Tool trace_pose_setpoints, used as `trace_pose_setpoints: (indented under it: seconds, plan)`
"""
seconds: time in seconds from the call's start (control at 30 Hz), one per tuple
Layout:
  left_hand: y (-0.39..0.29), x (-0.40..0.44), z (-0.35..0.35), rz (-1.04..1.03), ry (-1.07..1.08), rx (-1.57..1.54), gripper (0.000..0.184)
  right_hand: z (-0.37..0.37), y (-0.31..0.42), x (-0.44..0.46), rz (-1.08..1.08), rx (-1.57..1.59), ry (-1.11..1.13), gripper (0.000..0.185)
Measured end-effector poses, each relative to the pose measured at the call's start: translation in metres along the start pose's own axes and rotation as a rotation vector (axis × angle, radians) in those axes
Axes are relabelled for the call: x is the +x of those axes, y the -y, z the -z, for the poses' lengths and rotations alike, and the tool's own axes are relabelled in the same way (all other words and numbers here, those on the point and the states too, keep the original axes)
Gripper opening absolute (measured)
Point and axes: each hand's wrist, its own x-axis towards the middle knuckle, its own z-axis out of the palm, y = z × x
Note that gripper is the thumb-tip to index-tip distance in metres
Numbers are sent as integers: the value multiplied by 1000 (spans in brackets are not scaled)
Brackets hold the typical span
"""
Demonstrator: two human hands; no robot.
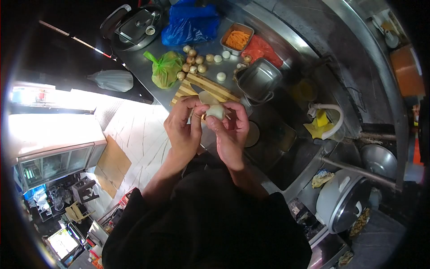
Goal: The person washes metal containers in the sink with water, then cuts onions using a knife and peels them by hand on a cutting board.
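Note:
A pale, mostly peeled onion (216, 111) is held between my two hands above the cutting board. My left hand (182, 125) is closed at its left side, thumb and fingertips pinching at the onion and a thin pale layer of skin (207, 97). From the right, my right hand (232, 134) grips the onion with its thumb and curled fingers. Below lies the striped wooden cutting board (219, 93), partly covered by my hands, with a knife blade (197, 88) on it. Beyond the board are several unpeeled onions (191, 60) and a few peeled white onions (221, 76).
A green plastic bag (165, 71), blue bag (190, 24) and lidded pot (139, 29) stand on the steel counter. Right of the onions are a tray of carrot strips (237, 39), a red bag (264, 49) and a steel pan (260, 79). The sink (277, 148) lies at right.

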Motion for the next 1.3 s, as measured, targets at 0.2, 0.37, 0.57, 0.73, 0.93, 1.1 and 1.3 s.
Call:
trace_pose_setpoints:
  seconds: [0.2,0.37,0.57,0.73,0.93,1.1,1.3]
  plan:
    - [1,2,7,114,161,-78,6,-4,13,2,-101,213,-166,35]
    - [-9,4,8,337,269,-330,9,-8,20,5,-177,217,-114,28]
    - [0,4,16,432,345,-573,15,1,20,8,-168,25,-12,28]
    - [-1,0,13,460,336,-601,16,2,17,5,-179,81,3,30]
    - [5,-2,12,470,303,-601,18,4,13,7,-162,22,12,39]
    - [10,-3,13,308,235,-535,22,5,14,7,-49,-192,107,48]
    - [-1,0,16,235,138,-382,9,7,22,6,215,-508,184,55]
